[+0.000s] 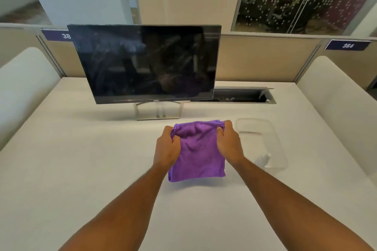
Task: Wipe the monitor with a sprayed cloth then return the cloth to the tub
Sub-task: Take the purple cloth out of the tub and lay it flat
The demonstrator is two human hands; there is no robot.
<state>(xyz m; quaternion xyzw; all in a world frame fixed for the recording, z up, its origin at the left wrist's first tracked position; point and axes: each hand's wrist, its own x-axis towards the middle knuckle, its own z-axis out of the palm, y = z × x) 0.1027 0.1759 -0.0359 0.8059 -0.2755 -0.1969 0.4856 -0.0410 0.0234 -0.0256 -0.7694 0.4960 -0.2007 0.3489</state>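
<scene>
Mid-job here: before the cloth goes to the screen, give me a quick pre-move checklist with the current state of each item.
1. Left hand grips the purple cloth: ok.
2. Right hand grips the cloth's other top corner: ok.
3. Cloth lifted, hanging between the hands: ok.
4. Cloth sprayed or damp: cannot tell.
5. Monitor upright, screen facing the person, nothing in between: ok.
6. Clear tub on the desk beside the right hand, ready for the return: ok.

"DELL" on monitor point(156, 100) bezel; "384" on partition sign point(347, 45)
</scene>
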